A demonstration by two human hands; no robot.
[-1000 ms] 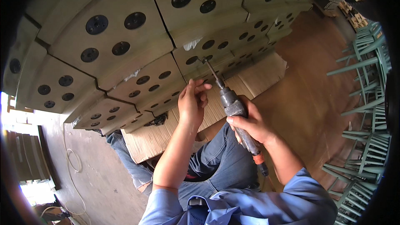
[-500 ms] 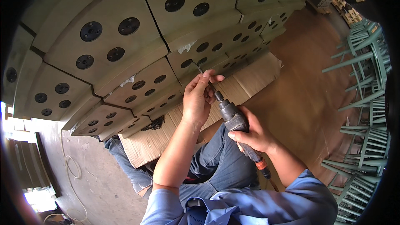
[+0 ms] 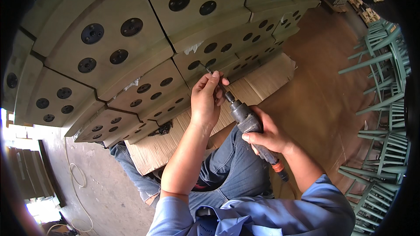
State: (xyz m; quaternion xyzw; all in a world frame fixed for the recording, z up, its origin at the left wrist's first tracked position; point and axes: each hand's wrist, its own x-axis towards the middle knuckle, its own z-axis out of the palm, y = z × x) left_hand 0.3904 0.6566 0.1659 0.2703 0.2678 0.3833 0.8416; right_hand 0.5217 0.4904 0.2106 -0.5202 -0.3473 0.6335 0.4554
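Note:
In my right hand (image 3: pixel 271 135) is a dark pistol-less, straight power driver (image 3: pixel 246 117) with an orange collar (image 3: pixel 278 166) and a hose at its rear; the fingers wrap round its body. My left hand (image 3: pixel 204 100) pinches the long thin bit (image 3: pixel 223 88) ahead of the driver's chuck. The thin tip (image 3: pixel 204 66) beyond my left fingers points at a round black disc (image 3: pixel 194 65) on a tan panel (image 3: pixel 183 67). Whether the tip touches the disc, or carries a screw, I cannot make out. Another black disc (image 3: pixel 210 62) sits just beside the tip.
Stacked tan panels with several black discs (image 3: pixel 92 33) fill the upper left. Cardboard (image 3: pixel 148 150) lies beneath them, under my bent leg (image 3: pixel 245 166). Green spindle-backed chairs (image 3: pixel 389 148) stand at the right. A thin hose (image 3: pixel 76 177) loops across the floor at the left.
The fingers of my left hand have drawn in closer round the bit. The driver's rear end has shifted slightly up and to the right. The panels sit slightly further left in view.

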